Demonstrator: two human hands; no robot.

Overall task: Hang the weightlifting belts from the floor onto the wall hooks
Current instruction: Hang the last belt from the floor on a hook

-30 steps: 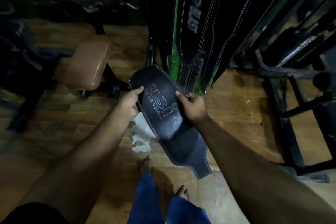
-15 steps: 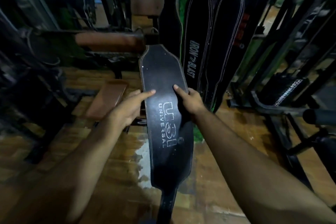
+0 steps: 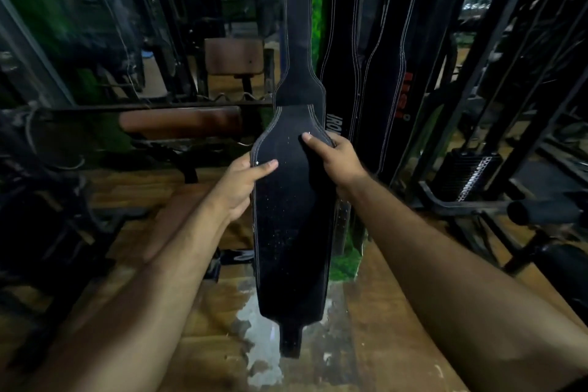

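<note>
Being held upright by both edges, the wide black stitched leather belt point(image 3: 292, 216) is getting pinched by left hand point(image 3: 241, 184) and right hand point(image 3: 339, 159); hooks aren't visible, so it's probably best lifted steadily.

Open wooden floor point(image 3: 366, 344) at lower centre, below the held black belt point(image 3: 292, 216). Blocked at upper centre and right of centre by hanging belts point(image 3: 375, 57). Crowded at left by a brown padded bench point(image 3: 181, 121), at right by a black machine frame point(image 3: 477, 105) and foam roller handle point(image 3: 541, 212).
</note>
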